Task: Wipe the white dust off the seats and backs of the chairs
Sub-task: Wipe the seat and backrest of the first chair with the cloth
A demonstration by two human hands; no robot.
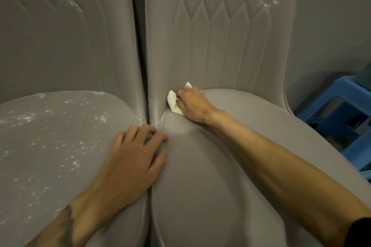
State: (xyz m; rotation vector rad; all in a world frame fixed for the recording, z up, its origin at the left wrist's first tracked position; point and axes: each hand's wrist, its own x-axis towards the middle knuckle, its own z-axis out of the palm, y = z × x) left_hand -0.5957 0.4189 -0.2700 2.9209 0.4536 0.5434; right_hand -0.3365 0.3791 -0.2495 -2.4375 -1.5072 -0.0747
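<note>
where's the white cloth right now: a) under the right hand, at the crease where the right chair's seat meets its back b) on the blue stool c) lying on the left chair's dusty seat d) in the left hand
A: the right hand grips the white cloth against the crease between the right chair's seat and back, while the left hand rests bare across the gap between the two seats.

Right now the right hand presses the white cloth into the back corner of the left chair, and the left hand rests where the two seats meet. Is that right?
Not quite. The head view shows the right hand pressing the white cloth into the back corner of the right chair, not the left one. The left hand does rest where the two seats meet.
</note>
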